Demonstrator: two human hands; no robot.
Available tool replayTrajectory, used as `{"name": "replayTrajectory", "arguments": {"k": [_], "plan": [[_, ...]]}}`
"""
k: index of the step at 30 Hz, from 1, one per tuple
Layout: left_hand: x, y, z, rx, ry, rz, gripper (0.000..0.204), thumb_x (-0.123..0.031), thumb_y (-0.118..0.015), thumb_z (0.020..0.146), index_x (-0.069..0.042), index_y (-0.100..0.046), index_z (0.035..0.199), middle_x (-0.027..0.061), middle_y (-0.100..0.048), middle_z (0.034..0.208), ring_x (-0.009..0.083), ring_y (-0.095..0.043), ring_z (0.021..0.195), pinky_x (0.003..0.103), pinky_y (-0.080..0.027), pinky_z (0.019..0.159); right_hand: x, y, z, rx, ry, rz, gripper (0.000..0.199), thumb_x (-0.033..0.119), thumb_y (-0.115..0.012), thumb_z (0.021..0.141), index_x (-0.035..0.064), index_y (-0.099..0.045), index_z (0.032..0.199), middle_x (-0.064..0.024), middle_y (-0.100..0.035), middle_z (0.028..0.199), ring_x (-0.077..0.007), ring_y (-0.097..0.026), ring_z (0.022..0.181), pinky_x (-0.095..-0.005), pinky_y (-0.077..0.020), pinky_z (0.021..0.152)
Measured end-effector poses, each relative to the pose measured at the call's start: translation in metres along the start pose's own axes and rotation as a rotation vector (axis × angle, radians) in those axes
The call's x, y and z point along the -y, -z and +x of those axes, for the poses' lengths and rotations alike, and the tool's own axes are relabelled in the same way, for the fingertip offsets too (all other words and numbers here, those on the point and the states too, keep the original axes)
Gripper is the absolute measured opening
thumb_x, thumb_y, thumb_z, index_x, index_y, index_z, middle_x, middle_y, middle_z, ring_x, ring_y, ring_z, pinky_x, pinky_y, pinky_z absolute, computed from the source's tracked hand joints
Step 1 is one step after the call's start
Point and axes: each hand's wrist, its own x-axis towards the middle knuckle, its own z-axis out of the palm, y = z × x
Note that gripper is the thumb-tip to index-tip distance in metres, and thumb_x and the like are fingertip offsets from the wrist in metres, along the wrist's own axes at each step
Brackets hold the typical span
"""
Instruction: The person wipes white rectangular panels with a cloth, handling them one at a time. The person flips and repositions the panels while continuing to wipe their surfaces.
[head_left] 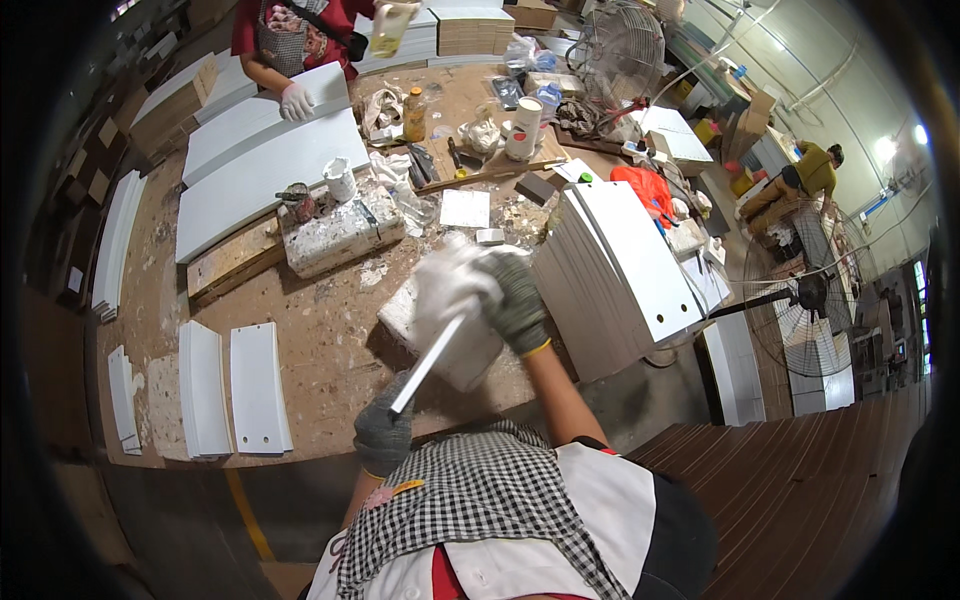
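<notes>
My left hand (384,432), in a grey glove, grips the near end of a thin white panel (428,362) held on edge. My right hand (512,298), also in a grey glove, presses a crumpled white cloth (452,276) onto the panel's far end. Right under the hands sits a white block (470,362) on the brown worktable (330,340).
A leaning stack of white panels (620,270) stands to the right. Two white panels (258,388) lie flat at the left. A paint-caked block (340,235), bottles and rags crowd the table's middle. A person in white gloves (296,100) handles long white boards (262,165) opposite. A fan (812,292) stands to the right.
</notes>
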Motion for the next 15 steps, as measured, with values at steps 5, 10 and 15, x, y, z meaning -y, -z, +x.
{"name": "replayTrajectory", "arguments": {"k": [5,10,15], "plan": [[0.007,0.002,0.012,-0.021,-0.170,-0.016,0.033,-0.008,-0.076,0.092,-0.002,-0.073,0.124,0.0207,-0.075,0.119,0.0365,-0.074,0.108,0.042,-0.060,0.094,-0.083,0.001,-0.041,0.275,-0.699,0.003,0.044,0.037,-0.069,0.098,0.0030,-0.067,0.126,-0.0278,-0.067,0.124,-0.0437,-0.064,0.114,-0.0513,-0.0501,0.101],[-0.004,0.027,0.022,0.037,-0.587,0.288,0.039,-0.009,-0.069,0.093,-0.003,-0.069,0.131,0.0195,-0.070,0.132,0.0368,-0.068,0.123,0.050,-0.052,0.110,-0.007,0.036,-0.077,0.211,-0.461,-0.099,0.041,0.036,-0.072,0.096,0.0057,-0.072,0.123,-0.0205,-0.070,0.124,-0.0399,-0.065,0.113,-0.0468,-0.0511,0.102],[-0.035,0.023,0.035,0.135,-0.825,0.495,0.043,-0.013,-0.064,0.094,-0.004,-0.066,0.136,0.0193,-0.065,0.140,0.0351,-0.064,0.130,0.055,-0.048,0.113,0.082,0.056,-0.040,0.109,-1.016,1.509,0.062,0.019,-0.069,0.102,0.0089,-0.043,0.157,-0.0130,-0.073,0.110,-0.0210,-0.072,0.093,-0.0356,-0.0609,0.082]]}}
